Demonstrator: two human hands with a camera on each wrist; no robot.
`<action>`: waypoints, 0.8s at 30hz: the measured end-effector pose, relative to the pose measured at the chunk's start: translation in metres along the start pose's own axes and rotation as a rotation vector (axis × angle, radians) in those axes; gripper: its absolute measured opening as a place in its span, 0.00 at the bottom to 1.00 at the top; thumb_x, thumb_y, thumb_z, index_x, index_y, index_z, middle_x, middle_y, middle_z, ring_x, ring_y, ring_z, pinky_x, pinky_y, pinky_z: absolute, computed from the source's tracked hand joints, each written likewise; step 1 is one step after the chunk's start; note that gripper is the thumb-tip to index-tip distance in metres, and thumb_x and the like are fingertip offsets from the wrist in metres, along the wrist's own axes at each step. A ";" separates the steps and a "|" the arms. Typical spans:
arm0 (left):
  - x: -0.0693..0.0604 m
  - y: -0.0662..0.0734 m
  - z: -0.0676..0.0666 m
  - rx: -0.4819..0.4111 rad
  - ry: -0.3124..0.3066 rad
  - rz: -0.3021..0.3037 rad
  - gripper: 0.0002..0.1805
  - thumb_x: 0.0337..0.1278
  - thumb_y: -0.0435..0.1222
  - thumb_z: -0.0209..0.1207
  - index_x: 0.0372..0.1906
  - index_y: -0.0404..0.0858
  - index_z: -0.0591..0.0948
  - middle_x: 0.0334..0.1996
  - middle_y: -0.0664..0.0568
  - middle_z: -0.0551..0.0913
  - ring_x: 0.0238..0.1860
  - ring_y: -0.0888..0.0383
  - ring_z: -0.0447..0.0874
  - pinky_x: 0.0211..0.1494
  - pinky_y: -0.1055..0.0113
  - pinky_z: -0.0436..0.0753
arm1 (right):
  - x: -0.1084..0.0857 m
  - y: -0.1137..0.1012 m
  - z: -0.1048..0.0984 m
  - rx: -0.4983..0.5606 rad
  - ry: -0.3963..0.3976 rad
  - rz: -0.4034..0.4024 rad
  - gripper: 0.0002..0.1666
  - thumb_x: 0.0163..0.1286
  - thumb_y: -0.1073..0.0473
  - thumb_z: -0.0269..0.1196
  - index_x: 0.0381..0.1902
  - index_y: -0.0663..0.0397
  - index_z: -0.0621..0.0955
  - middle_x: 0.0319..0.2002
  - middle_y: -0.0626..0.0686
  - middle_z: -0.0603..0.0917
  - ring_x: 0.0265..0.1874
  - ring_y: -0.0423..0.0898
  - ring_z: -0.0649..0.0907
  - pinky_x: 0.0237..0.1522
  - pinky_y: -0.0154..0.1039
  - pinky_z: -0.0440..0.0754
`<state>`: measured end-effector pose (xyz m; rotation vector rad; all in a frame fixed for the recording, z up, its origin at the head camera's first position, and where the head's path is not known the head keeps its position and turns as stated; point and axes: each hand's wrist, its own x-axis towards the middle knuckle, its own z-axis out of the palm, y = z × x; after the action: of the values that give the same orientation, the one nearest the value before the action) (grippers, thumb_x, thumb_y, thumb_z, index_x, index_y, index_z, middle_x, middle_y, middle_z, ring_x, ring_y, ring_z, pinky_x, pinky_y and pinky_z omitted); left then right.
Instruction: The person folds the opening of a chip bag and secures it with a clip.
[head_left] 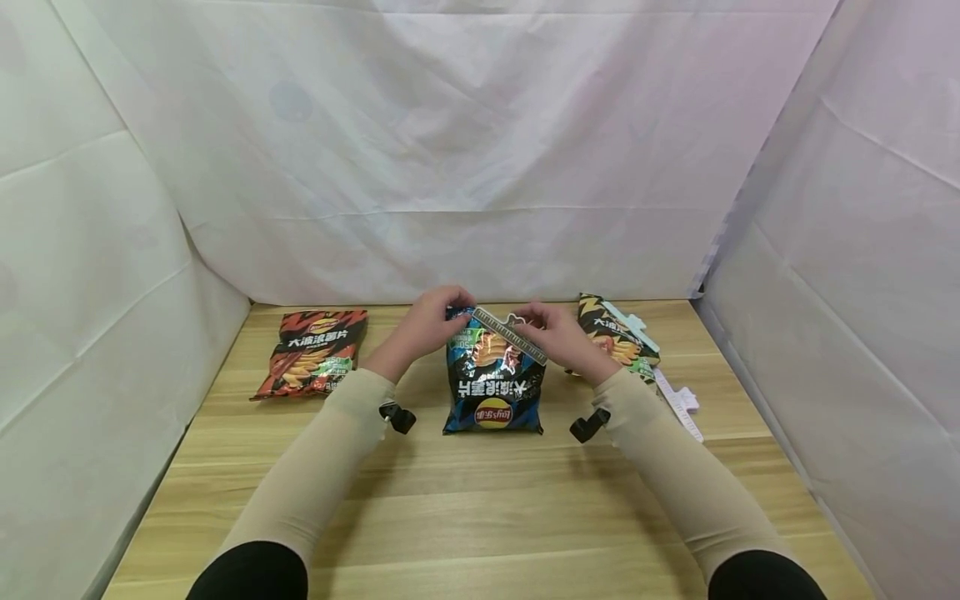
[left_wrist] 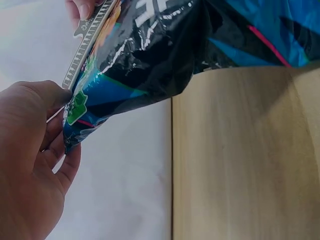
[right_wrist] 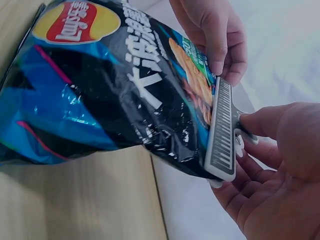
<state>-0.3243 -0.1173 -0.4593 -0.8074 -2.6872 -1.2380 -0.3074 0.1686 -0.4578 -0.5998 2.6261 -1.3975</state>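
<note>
A blue and black chip bag (head_left: 493, 379) stands upside down at the middle of the table, its printing inverted in the head view. Across its top edge, slanting down to the right, lies a grey clip (right_wrist: 221, 130) with a piano-key pattern. My left hand (head_left: 435, 321) pinches the bag's top left corner beside the clip's end; in the left wrist view the thumb of that hand (left_wrist: 30, 150) lies on the front. My right hand (right_wrist: 285, 165) grips the clip's handle between thumb and fingers.
A red chip bag (head_left: 313, 354) lies at the left. Toward the right, a black and yellow bag (head_left: 617, 340) carries a pale blue clip (head_left: 632, 325), and a white clip (head_left: 678, 404) lies near it. White cloth (head_left: 480, 150) hangs behind the table (head_left: 480, 517) and at both sides.
</note>
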 end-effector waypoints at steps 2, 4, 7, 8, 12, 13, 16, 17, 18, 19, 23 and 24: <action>0.000 -0.003 0.003 0.005 -0.009 -0.016 0.09 0.82 0.35 0.63 0.58 0.39 0.86 0.56 0.47 0.87 0.58 0.49 0.85 0.61 0.48 0.85 | 0.001 0.005 0.002 0.007 -0.007 0.012 0.18 0.86 0.55 0.66 0.66 0.56 0.86 0.47 0.56 0.89 0.43 0.51 0.86 0.40 0.43 0.84; 0.000 -0.006 0.005 0.015 -0.017 -0.031 0.09 0.83 0.36 0.63 0.58 0.40 0.86 0.56 0.48 0.86 0.58 0.49 0.85 0.61 0.48 0.85 | 0.001 0.008 0.004 0.023 -0.013 0.024 0.18 0.86 0.55 0.66 0.66 0.55 0.86 0.48 0.56 0.89 0.45 0.51 0.86 0.42 0.44 0.85; -0.002 -0.010 0.009 0.018 -0.031 -0.055 0.09 0.84 0.36 0.62 0.59 0.41 0.86 0.56 0.49 0.86 0.58 0.50 0.85 0.61 0.48 0.85 | 0.000 0.011 0.007 0.042 -0.019 0.041 0.18 0.85 0.54 0.66 0.65 0.55 0.86 0.49 0.57 0.88 0.46 0.53 0.86 0.44 0.46 0.85; -0.002 -0.011 0.010 0.015 -0.035 -0.060 0.09 0.84 0.36 0.62 0.59 0.41 0.86 0.56 0.49 0.86 0.59 0.50 0.85 0.61 0.48 0.85 | -0.001 0.012 0.008 0.045 -0.019 0.043 0.18 0.85 0.54 0.66 0.65 0.56 0.86 0.49 0.57 0.88 0.46 0.53 0.86 0.44 0.46 0.85; -0.001 -0.015 0.015 0.010 -0.052 -0.079 0.10 0.84 0.36 0.61 0.59 0.40 0.86 0.57 0.48 0.86 0.60 0.50 0.85 0.63 0.49 0.84 | -0.001 0.018 0.012 0.021 -0.018 0.051 0.19 0.85 0.53 0.66 0.66 0.56 0.85 0.51 0.57 0.89 0.45 0.52 0.87 0.44 0.44 0.86; -0.001 -0.016 0.017 0.013 -0.056 -0.086 0.09 0.84 0.36 0.61 0.60 0.41 0.85 0.57 0.48 0.86 0.60 0.50 0.85 0.63 0.49 0.84 | -0.001 0.019 0.013 0.015 -0.018 0.058 0.20 0.85 0.53 0.66 0.66 0.56 0.86 0.51 0.57 0.89 0.45 0.52 0.87 0.43 0.44 0.86; -0.001 -0.020 0.020 0.018 -0.073 -0.110 0.09 0.85 0.37 0.61 0.60 0.42 0.85 0.58 0.49 0.86 0.61 0.50 0.84 0.64 0.48 0.84 | 0.000 0.022 0.016 -0.006 -0.023 0.067 0.20 0.84 0.52 0.67 0.66 0.57 0.86 0.52 0.57 0.89 0.46 0.51 0.87 0.44 0.43 0.86; -0.002 -0.021 0.021 0.018 -0.079 -0.120 0.10 0.85 0.37 0.61 0.60 0.42 0.85 0.59 0.49 0.85 0.61 0.50 0.84 0.65 0.48 0.84 | 0.000 0.023 0.017 -0.013 -0.026 0.071 0.21 0.84 0.52 0.67 0.66 0.57 0.86 0.52 0.57 0.89 0.46 0.51 0.87 0.45 0.43 0.86; -0.002 -0.023 0.022 0.018 -0.085 -0.129 0.09 0.85 0.37 0.61 0.60 0.43 0.84 0.59 0.49 0.85 0.61 0.50 0.84 0.65 0.48 0.84 | 0.000 0.023 0.018 -0.014 -0.030 0.077 0.21 0.84 0.52 0.67 0.66 0.58 0.85 0.53 0.57 0.88 0.47 0.52 0.87 0.46 0.44 0.86; -0.002 -0.024 0.024 0.015 -0.091 -0.137 0.09 0.85 0.37 0.61 0.60 0.43 0.84 0.59 0.49 0.86 0.61 0.50 0.84 0.64 0.48 0.84 | 0.000 0.024 0.018 -0.019 -0.035 0.081 0.21 0.85 0.52 0.66 0.66 0.59 0.85 0.53 0.58 0.88 0.47 0.52 0.87 0.47 0.45 0.86; -0.002 -0.028 0.028 0.017 -0.106 -0.149 0.09 0.85 0.37 0.61 0.59 0.43 0.85 0.57 0.49 0.87 0.59 0.51 0.86 0.63 0.48 0.85 | -0.002 0.023 0.020 -0.036 -0.056 0.105 0.21 0.86 0.52 0.65 0.67 0.59 0.84 0.56 0.58 0.87 0.51 0.53 0.86 0.52 0.51 0.85; -0.002 -0.028 0.029 0.022 -0.108 -0.150 0.09 0.85 0.37 0.62 0.59 0.43 0.86 0.56 0.49 0.87 0.58 0.51 0.86 0.63 0.48 0.85 | -0.003 0.024 0.020 -0.040 -0.061 0.114 0.21 0.86 0.51 0.65 0.66 0.58 0.84 0.56 0.58 0.87 0.51 0.53 0.86 0.53 0.52 0.85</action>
<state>-0.3320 -0.1124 -0.4987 -0.7013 -2.8903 -1.2244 -0.3064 0.1660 -0.4888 -0.4810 2.6016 -1.2772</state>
